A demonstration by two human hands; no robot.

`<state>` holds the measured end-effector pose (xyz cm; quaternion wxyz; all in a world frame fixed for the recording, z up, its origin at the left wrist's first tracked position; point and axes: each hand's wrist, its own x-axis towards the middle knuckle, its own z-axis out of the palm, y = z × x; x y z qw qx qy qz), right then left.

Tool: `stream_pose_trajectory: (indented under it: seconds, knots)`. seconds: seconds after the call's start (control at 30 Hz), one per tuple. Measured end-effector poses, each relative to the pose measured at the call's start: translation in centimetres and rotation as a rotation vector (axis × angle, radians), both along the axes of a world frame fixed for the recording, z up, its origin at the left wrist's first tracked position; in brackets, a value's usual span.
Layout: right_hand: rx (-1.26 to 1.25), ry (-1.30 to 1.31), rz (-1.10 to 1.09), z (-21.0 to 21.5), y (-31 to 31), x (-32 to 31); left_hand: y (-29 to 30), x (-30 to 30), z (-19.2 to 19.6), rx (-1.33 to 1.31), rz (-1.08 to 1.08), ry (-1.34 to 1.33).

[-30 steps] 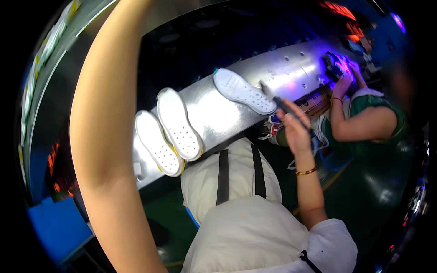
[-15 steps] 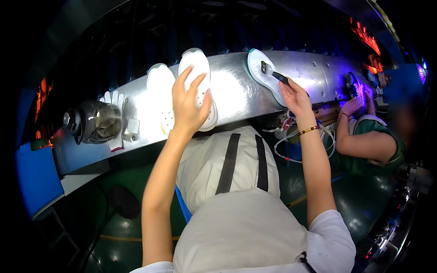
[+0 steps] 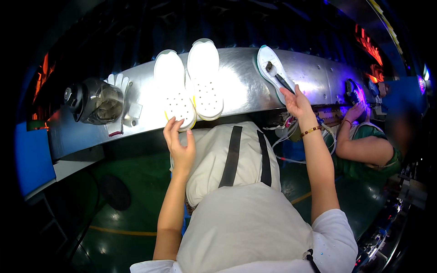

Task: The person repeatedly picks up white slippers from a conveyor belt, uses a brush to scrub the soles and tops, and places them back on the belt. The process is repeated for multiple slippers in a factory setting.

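Left of frame: clear jug [image 3: 109,105] on metal bench [image 3: 239,75]. Centre-left: two white soles [image 3: 203,63], side by side; left hand [image 3: 180,150] loosely open, fingertips at one's lower end, contact unclear. Upper right of centre: third sole [image 3: 265,54], brush [image 3: 283,82] over it, handle gripped by right hand [image 3: 299,105].

Desk [image 3: 239,84] = shiny smooth metal w/ glare. White soles [image 3: 203,63] look smooth, rubber/plastic. Apron [image 3: 246,223] = matt cloth, creased; floor [image 3: 136,216] v. glossy.
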<state>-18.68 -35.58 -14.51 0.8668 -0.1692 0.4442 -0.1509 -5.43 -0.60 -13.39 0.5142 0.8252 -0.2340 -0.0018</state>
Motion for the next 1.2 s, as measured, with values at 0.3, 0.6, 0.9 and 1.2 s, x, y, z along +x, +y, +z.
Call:
stream_pose_trajectory:
  seconds: [0.3,0.6,0.9,1.2]
  knots:
    - [-0.789,0.28,0.295,8.5,6.1,-5.2,-5.8,-1.6,0.7,-0.113,-0.427,0.017]
    - [-1.229,0.891,0.586,0.4,7.5,-10.7,-12.7,-7.0,-0.9,0.217,-1.004,0.201]
    - [-1.045,0.44,0.542,-4.4,9.2,-9.4,-10.6,-7.1,-2.7,0.286,-1.002,0.383]
    - [-0.756,0.5,0.063,-5.9,6.0,-8.6,-10.7,-7.1,-3.0,0.308,-0.985,0.44]
